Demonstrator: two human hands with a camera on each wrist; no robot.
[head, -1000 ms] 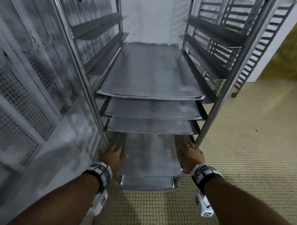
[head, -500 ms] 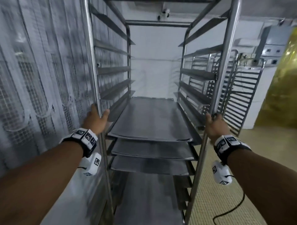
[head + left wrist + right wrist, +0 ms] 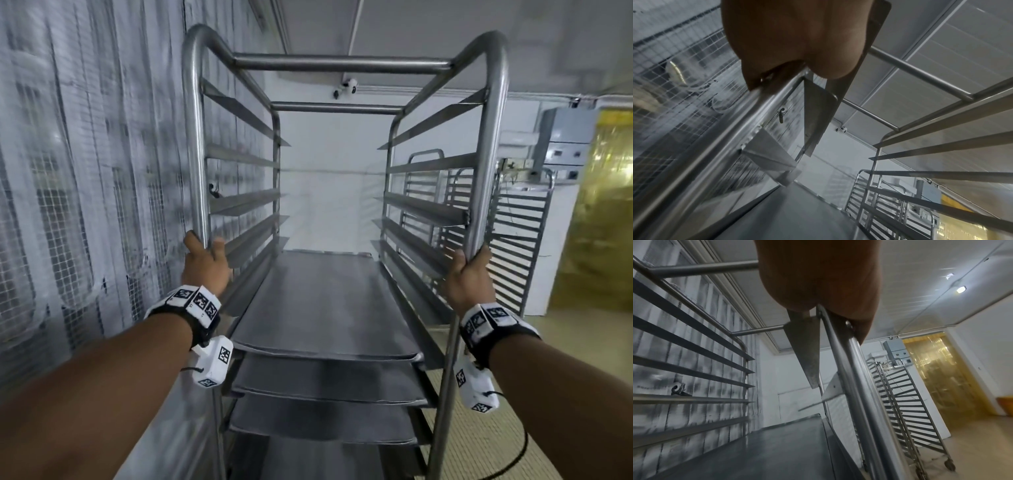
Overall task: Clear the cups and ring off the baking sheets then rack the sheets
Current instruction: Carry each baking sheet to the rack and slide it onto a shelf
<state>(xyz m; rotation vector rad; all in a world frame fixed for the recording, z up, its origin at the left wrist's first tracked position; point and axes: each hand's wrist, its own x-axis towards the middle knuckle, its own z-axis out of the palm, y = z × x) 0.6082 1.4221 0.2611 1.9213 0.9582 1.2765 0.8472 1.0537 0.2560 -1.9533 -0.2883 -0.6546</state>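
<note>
**Both hands on the front posts of the tray rack**

A tall steel rack [image 3: 342,65] stands in front of the person, close to a wall covered with wire mesh [image 3: 68,205] on its left side. The rack has round posts and flat rails on both sides. The upper rails carry nothing. Lower in the rack, the baking sheets [image 3: 325,301] lie flat on the rails, one above the other, and their top faces are bare. At least three sheets are seen in the head view, with one more level below them that is blurred.

Both arms reach forward and slightly upward, almost straight, with the wrists at about the height of the top sheet. The left hand [image 3: 205,265] is at the left front post [image 3: 195,154]. Its thumb stands on the outer side of the post and the fingers [image 3: 217,245] go to the inner side, loosely spread; the left wrist view shows the palm against the tube. The right hand [image 3: 469,279] grips the right front post [image 3: 486,171], with the fingers curled around it, clamped on the tube.

Behind the rack on the right stand further empty racks [image 3: 513,240], and beyond them hangs a yellow strip curtain [image 3: 603,205]. A small camera [image 3: 347,85] is fixed at the ceiling.
</note>
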